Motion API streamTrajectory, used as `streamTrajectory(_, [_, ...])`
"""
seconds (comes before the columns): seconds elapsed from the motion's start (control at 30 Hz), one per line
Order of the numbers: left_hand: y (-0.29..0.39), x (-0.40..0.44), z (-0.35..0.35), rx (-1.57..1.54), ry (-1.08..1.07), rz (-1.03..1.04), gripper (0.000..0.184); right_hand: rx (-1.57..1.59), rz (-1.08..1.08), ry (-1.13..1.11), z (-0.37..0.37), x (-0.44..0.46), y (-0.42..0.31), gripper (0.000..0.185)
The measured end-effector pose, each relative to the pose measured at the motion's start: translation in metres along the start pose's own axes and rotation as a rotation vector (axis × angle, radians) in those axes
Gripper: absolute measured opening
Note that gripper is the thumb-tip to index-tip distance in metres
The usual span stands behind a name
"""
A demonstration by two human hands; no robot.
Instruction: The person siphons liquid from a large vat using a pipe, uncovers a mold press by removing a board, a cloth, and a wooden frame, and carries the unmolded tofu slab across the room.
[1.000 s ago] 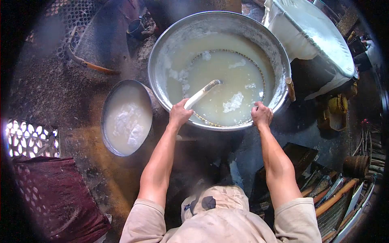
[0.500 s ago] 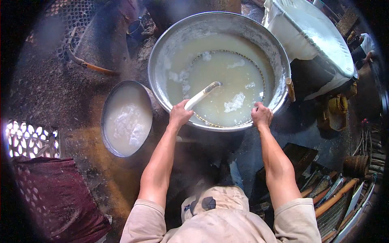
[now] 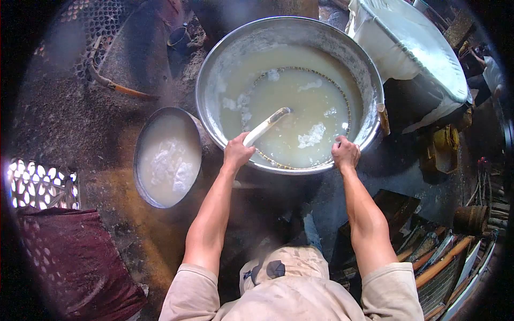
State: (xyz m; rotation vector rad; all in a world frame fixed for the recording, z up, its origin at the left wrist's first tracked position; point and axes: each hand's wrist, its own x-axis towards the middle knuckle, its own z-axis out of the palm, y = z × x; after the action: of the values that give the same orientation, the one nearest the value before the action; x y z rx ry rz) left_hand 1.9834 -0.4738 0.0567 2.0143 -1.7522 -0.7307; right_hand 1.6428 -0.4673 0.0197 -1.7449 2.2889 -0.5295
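Note:
A wide metal pan (image 3: 211, 115) in front of me holds cloudy, pale liquid with white clumps (image 3: 311, 135) floating in it. Within the liquid shows a round, braided-looking rim (image 3: 347, 101), perhaps of a sunken basket or sieve; what lies under it is hidden. My left hand (image 3: 237, 152) is closed around the near end of a thick, pale rod (image 3: 267, 126), which slants over the liquid. At the pan's near right side, my right hand (image 3: 346, 152) is closed where the round rim meets its fingers.
An oval tub (image 3: 137, 174) of similar liquid stands at left. A cloth-lined vat (image 3: 385, 51) is at upper right, with a yellow container (image 3: 445, 142) below. Maroon cloth (image 3: 75, 257) hangs at lower left. Planks (image 3: 444, 259) lean at lower right; a person (image 3: 491, 75) is far right.
Both hands stay in nearly the same place, with the rod almost unmoved. The person at the far right has shifted slightly.

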Motion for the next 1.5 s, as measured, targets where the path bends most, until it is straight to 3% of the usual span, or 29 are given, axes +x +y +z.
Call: streamTrajectory(1.5, [0.001,-0.001,-0.003,0.012,-0.016,-0.025,0.052,-0.011,-0.023,0.005,-0.002,-0.001,-0.002,0.019])
